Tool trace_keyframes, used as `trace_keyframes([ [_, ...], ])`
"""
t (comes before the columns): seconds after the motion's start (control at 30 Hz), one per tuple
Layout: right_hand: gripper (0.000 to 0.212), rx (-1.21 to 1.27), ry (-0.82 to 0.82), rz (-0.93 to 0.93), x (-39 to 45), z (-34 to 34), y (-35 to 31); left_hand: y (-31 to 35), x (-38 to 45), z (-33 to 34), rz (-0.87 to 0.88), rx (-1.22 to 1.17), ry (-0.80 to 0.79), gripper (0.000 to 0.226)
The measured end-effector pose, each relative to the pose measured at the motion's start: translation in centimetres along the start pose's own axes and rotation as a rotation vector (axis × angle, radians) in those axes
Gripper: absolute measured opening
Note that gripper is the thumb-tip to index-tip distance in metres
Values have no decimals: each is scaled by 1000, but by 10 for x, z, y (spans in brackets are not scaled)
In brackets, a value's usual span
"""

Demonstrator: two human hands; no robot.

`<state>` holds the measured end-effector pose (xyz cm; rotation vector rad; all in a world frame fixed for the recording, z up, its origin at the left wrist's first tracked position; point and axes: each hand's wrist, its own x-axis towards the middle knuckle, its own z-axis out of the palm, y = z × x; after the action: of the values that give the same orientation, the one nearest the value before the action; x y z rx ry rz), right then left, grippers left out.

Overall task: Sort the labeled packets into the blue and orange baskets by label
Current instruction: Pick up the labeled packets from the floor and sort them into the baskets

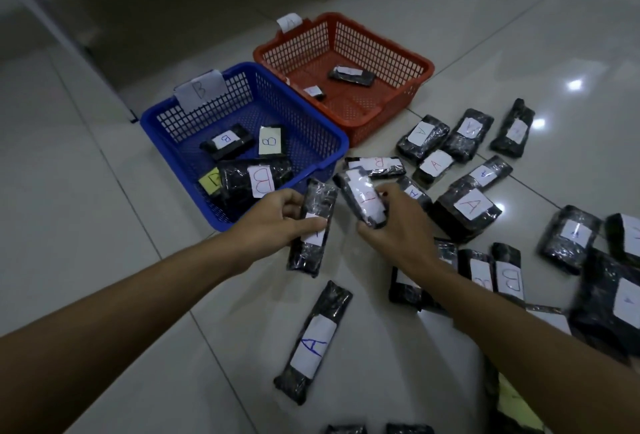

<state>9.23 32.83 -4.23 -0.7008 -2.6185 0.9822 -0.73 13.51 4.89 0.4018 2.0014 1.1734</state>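
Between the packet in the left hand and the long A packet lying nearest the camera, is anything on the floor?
No. In the head view, only bare floor tile separates the left hand's packet from the long A packet.

Blue basket (332, 142) & orange basket (420, 68), both w/ lattice-grid walls. Packets (313, 340) are wrapped in glossy black film w/ white labels, letters inked blue or red. Two labels in the blue basket are seen pale yellow (270, 140). Floor tiles (104, 225) are glossy off-white.
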Motion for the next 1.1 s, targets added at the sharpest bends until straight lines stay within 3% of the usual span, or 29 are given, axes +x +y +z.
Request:
trace_keyframes([
  [0.07,55,117,90,-61,4,-19,-7,4,-2,-6,12,-70,5,34],
  [0.2,62,66,137,-162,35,-44,-30,15,-4,-22,13,-214,31,28],
  [0.27,63,-32,33,-220,60,-49,-52,19,-3,-34,22,-263,54,24],
  [0.37,57,-420,-308,-384,116,-54,-95,20,5,-63,30,-287,121,26],
  [0.43,53,-659,-479,-392,150,-50,-127,21,11,-84,35,-322,154,28],
  [0.6,44,-871,-685,-318,169,-13,-165,18,15,-126,27,-337,206,28],
  [0.67,42,-897,-694,-285,169,0,-165,13,20,-144,18,-322,218,29],
  [0.83,61,-824,-726,-282,165,37,-143,4,28,-169,23,-268,315,33],
  [0.97,56,-736,-756,-265,172,42,-135,4,34,-167,13,-291,320,38],
  [1.03,39,-456,-660,-300,180,29,-140,13,42,-160,38,-352,322,38],
  [1.1,26,31,-639,-211,180,8,-150,26,55,-149,59,-447,364,35],
])
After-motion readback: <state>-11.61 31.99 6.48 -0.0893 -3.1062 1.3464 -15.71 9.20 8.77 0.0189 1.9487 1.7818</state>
